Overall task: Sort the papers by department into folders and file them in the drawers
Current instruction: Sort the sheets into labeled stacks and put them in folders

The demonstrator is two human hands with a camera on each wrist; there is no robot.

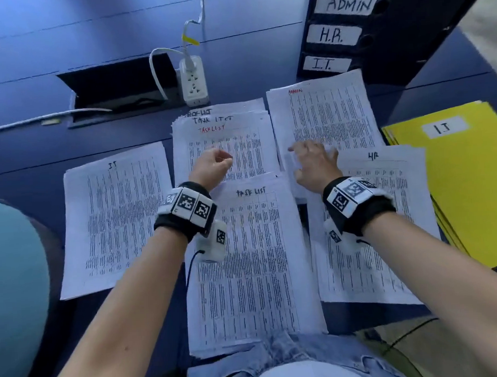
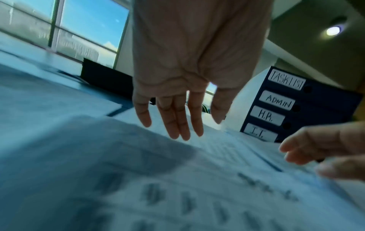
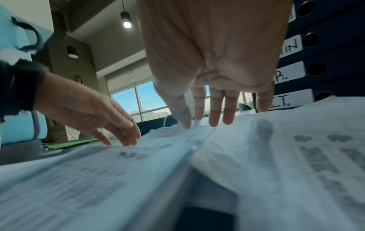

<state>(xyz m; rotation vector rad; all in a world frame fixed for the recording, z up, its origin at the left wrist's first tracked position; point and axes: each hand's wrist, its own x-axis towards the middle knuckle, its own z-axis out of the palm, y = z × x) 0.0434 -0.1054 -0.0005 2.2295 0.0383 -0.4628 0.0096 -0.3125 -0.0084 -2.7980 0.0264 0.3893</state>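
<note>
Across the tabletop [image 1: 92,38]: papers lie in labelled piles, IT pile [image 1: 115,219] left, HR pile [image 1: 377,225] right | left hand [image 1: 210,167], right hand [image 1: 314,164] loose-fingered, holding nothing | yellow folder [image 1: 469,178] at right edge unfilled | drawers [image 1: 383,34] far right, filing likely undone

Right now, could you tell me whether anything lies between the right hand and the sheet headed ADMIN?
Nothing visible does. The right hand hangs open over the near edge of the ADMIN sheet, with only bare paper beneath its fingers. Whether they touch it is unclear.
</note>
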